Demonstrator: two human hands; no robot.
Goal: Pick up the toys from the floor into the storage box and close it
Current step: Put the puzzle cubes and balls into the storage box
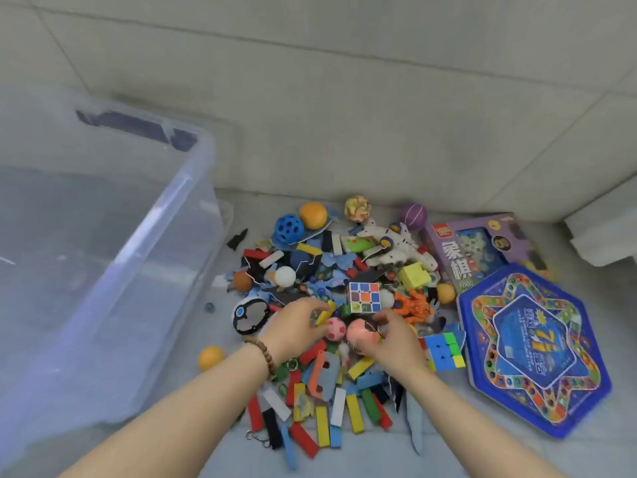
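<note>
**Gathering toys from the pile beside the box**

Reaching down over the heap, both hands work at its middle. The left hand (299,325), with a bead bracelet (263,353) on its wrist, has its fingers curled over a yellow block (325,313). The right hand (396,336) wraps its fingers and thumb round a big pink ball (360,334). A small pink ball (336,329) sits between the two hands, touching the big one.

The toys lie heaped on the floor (448,453), to the right of the clear storage box (193,188), which stands open. Around the hands are a puzzle cube (364,297), an orange figure (415,305), a black and white ball (251,315) and a second, brighter cube (444,350). Coloured blocks (337,408) are scattered between the forearms.

At the far edge rest a blue holed ball (289,228), an orange ball (313,215), a purple ball (413,215) and a white toy plane (396,246). A purple game box (482,250) and a blue six-sided game board (534,346) lie on the right. Another orange ball (211,357) sits alone near the storage box.
</note>
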